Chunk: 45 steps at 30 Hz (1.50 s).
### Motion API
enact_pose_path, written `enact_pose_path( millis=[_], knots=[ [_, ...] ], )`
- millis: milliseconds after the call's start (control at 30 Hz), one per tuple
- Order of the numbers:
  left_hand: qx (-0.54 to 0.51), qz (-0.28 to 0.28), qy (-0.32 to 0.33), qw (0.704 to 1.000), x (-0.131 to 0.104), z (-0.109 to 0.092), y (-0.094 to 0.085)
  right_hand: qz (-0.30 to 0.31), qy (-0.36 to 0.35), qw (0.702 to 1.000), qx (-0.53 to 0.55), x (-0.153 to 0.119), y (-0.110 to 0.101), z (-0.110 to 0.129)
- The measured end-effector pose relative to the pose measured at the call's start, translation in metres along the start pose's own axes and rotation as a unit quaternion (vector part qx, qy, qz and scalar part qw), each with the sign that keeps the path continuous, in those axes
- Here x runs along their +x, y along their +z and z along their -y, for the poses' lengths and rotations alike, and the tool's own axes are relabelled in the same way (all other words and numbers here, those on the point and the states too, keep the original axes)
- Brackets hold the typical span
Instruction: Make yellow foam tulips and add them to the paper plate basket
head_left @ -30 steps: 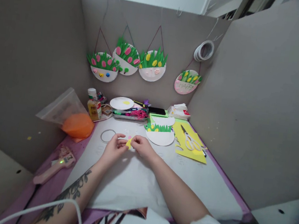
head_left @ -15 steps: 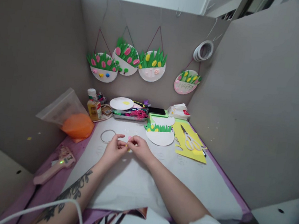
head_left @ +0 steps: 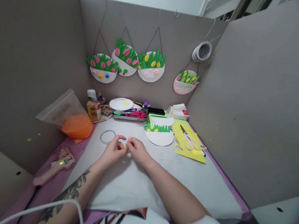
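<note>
The yellow piece [head_left: 126, 147] slips mostly out of sight compared with a second earlier, pinched left of the grass-trimmed plate [head_left: 159, 138] between the clamped fingertips of the left hand [head_left: 113, 151] and right hand [head_left: 139, 151]; white-handled scissors [head_left: 189, 142] lie right of the plate.

Both hands [head_left: 124, 150] together, fingertips pinched.
</note>
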<state>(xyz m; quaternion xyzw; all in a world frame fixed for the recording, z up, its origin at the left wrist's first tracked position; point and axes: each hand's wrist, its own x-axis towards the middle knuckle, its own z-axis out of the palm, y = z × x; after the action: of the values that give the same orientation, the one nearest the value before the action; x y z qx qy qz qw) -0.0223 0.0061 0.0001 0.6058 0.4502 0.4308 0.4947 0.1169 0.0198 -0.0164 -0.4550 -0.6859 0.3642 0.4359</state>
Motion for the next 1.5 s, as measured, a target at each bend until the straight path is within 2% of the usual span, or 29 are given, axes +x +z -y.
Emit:
enact_pose_path(
  millis=[133, 367, 500, 633, 733, 1000, 1133, 1367, 1500],
  knots=[
    [0.033, -0.017, 0.028, 0.999, 0.003, 0.004, -0.002, -0.013, -0.028, 0.999, -0.031, 0.001, 0.004, -0.005],
    [0.001, -0.034, -0.021, 0.999, 0.003, 0.001, 0.0, -0.028, 0.059, 0.993, 0.096, 0.005, -0.012, -0.003],
    [0.001, -0.058, -0.018, 0.998, 0.004, 0.004, -0.001, -0.006, 0.037, 0.993, 0.114, 0.004, -0.016, 0.0],
    [-0.009, -0.07, 0.003, 0.997, 0.006, 0.009, -0.003, -0.021, 0.025, 0.997, 0.07, 0.003, -0.011, 0.0],
    [-0.033, -0.059, 0.008, 0.998, 0.007, 0.011, -0.003, -0.026, 0.019, 0.998, 0.058, 0.002, -0.009, 0.0],
    [-0.123, -0.044, -0.039, 0.991, 0.006, 0.006, -0.009, 0.024, 0.043, 0.984, 0.171, 0.0, -0.009, 0.0],
    [-0.103, -0.058, -0.057, 0.991, 0.008, 0.005, -0.011, 0.018, 0.023, 0.979, 0.202, 0.001, -0.007, -0.002],
    [-0.095, -0.067, -0.043, 0.992, 0.009, 0.007, -0.011, 0.025, 0.006, 0.977, 0.213, 0.002, -0.004, -0.006],
    [-0.068, -0.069, -0.031, 0.995, 0.008, 0.006, -0.007, 0.006, 0.003, 0.983, 0.182, 0.002, -0.002, -0.009]
  ],
)
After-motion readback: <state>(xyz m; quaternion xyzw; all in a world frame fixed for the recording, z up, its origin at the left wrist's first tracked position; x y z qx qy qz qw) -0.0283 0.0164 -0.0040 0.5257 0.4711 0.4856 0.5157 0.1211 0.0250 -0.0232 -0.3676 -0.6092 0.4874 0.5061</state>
